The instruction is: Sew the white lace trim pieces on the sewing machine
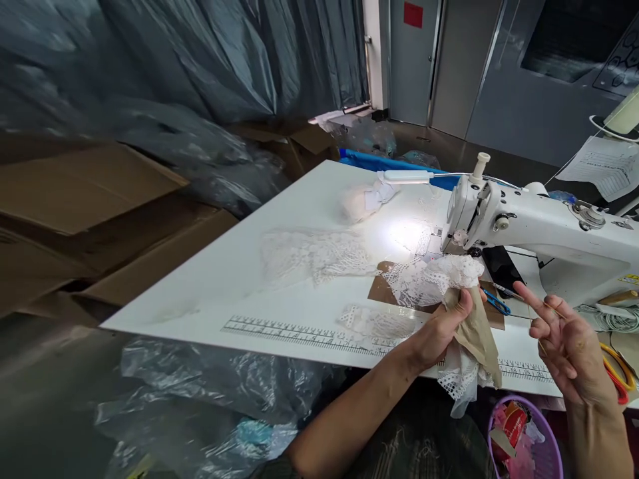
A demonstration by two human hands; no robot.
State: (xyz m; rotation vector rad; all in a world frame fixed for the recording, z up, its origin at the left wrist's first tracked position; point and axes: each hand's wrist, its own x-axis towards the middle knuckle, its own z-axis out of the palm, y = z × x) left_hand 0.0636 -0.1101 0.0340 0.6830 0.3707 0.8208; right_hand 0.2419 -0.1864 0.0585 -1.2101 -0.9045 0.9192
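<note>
My left hand (444, 329) is closed on white lace fabric (452, 273) joined to a beige cloth strip (476, 326), which hangs over the table's front edge. The bunched lace lies just in front of the sewing machine's needle area. To the right, my right hand (569, 346) is raised palm up, its index finger stretched out and the fingers apart. A thin strand seems to cross these fingers; whether they grip it is unclear. Blue-handled scissors (496, 303) lie between the two hands, on a brown cardboard piece (379, 289).
The white sewing machine (559, 213) stands at the right, its lamp lit. More lace pieces (319, 253) and a bundled light cloth (367, 199) rest on the table (224, 286). Orange-handled scissors (619, 372) sit far right, above a purple basket (549, 439). Cardboard boxes (90, 186) stand left.
</note>
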